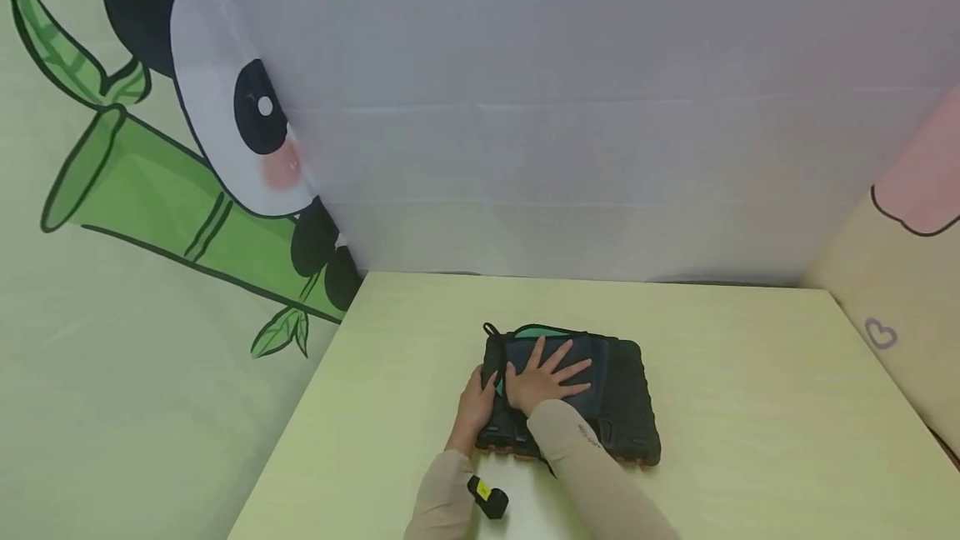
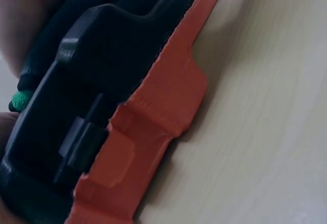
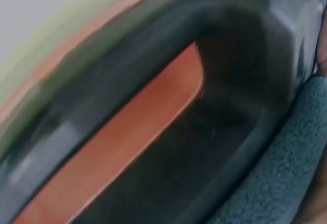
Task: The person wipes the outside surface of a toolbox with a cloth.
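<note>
A black hard-sided case with an orange lower part lies flat on the table. On top of it is a dark blue folded cloth item with green edging and a black cord. My right hand presses on this cloth, palm down, fingers straight and spread. At the case's left side my left hand grips the edge, thumb towards the cord; its other fingers are partly hidden. Through the right wrist view, blurred, a black recess shows orange inside.
By the left sleeve is a small black object with a yellow patch; its kind is unclear. The pale yellow table extends around the case. A white cloth wall stands behind, with a printed panda and bamboo at left.
</note>
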`<act>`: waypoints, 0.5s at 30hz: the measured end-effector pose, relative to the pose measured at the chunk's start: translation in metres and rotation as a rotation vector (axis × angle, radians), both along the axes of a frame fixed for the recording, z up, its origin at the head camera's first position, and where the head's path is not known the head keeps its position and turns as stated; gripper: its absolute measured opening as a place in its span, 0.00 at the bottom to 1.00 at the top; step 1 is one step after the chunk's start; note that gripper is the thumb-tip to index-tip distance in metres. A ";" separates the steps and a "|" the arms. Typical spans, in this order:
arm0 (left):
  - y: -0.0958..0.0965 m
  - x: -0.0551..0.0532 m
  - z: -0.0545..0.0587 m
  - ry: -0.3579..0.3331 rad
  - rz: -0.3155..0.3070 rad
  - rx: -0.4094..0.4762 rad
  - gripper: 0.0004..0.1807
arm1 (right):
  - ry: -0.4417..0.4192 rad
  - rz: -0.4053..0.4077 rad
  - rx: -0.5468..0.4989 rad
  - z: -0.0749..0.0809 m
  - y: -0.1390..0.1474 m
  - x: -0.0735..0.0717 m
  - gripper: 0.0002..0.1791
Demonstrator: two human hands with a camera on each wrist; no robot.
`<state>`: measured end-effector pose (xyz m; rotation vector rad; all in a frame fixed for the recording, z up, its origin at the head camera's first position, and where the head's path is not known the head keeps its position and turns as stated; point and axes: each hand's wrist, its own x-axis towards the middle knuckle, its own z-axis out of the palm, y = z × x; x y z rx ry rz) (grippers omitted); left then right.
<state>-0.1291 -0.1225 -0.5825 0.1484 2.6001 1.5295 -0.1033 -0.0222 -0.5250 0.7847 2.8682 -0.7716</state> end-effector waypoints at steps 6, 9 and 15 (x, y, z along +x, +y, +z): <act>0.005 -0.002 -0.001 0.005 -0.003 0.010 0.30 | -0.006 0.026 0.034 -0.003 0.017 0.002 0.43; 0.006 -0.002 -0.002 0.006 0.007 0.005 0.31 | -0.008 0.036 0.023 -0.001 0.029 0.007 0.43; 0.007 -0.001 -0.001 -0.015 0.024 0.017 0.33 | -0.075 0.035 -0.031 0.003 0.059 0.019 0.44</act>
